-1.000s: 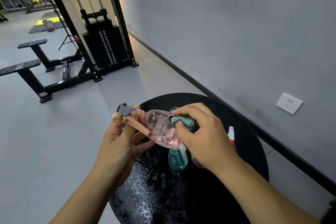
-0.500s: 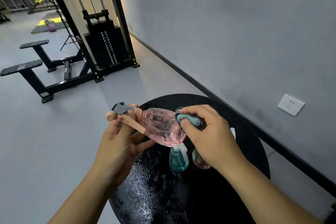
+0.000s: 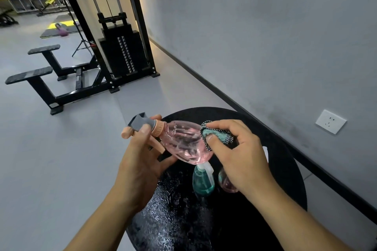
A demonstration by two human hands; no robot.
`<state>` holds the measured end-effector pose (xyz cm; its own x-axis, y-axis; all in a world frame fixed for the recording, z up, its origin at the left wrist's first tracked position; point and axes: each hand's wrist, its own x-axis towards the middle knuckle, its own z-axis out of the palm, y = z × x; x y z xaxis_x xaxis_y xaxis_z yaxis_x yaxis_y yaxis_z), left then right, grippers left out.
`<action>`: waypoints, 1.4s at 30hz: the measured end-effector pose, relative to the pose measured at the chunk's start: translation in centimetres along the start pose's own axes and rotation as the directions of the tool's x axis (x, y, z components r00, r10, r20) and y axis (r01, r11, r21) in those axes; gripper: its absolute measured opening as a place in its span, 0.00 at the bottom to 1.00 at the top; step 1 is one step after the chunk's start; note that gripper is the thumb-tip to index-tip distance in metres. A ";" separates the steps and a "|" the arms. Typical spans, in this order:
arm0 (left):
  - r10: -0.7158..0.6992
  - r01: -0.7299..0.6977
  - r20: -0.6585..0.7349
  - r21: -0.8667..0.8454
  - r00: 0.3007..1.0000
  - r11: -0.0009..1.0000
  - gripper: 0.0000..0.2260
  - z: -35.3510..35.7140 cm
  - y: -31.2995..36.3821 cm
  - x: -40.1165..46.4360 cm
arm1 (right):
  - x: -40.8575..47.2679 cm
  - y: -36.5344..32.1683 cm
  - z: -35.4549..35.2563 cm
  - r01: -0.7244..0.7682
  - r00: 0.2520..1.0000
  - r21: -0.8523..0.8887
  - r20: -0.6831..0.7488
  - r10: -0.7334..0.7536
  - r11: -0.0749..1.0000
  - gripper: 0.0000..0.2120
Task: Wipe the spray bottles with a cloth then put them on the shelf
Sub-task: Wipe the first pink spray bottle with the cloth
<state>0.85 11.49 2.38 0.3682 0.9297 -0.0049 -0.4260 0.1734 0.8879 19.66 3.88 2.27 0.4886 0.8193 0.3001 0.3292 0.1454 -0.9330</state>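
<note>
Head view: the left hand point(image 3: 140, 161) is curled round the grey-and-peach trigger head of a clear pink ribbed plastic spray bottle point(image 3: 184, 141), held sideways above the round glossy black desk point(image 3: 285, 169). A teal cloth with a black-and-white woven edge point(image 3: 216, 135) is pinched by the right hand point(image 3: 242, 157) against the bottle's base. A small teal spray bottle point(image 3: 203, 181) stands on the desk beneath.

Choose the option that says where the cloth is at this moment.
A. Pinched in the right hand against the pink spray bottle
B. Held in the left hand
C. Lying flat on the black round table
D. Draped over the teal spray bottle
A: the right hand pinches the cloth against the base end of the pink spray bottle, whose neck the left hand grips.
</note>
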 end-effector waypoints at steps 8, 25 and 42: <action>0.033 -0.025 -0.091 0.090 0.995 0.996 0.13 0.7 0.5 0.3 | -0.3 0.2 0.4 -0.043 0.999 0.104 -0.012 0.045 0.994 0.12; -0.080 0.090 -0.131 0.072 0.988 0.993 0.12 -0.1 1.1 0.4 | -0.7 -0.1 0.6 -0.010 1.000 -0.045 0.021 0.011 0.999 0.11; -0.082 0.085 -0.025 0.263 0.996 0.961 0.18 0.1 0.0 -0.2 | -0.5 -0.9 0.1 0.098 0.986 -0.199 0.150 -0.069 0.975 0.10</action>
<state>0.86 11.29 2.41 0.3812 0.9202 -0.0887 -0.1606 0.1603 0.9739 19.03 3.44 2.91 0.3383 0.8812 0.3304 0.5297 0.1118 -0.8408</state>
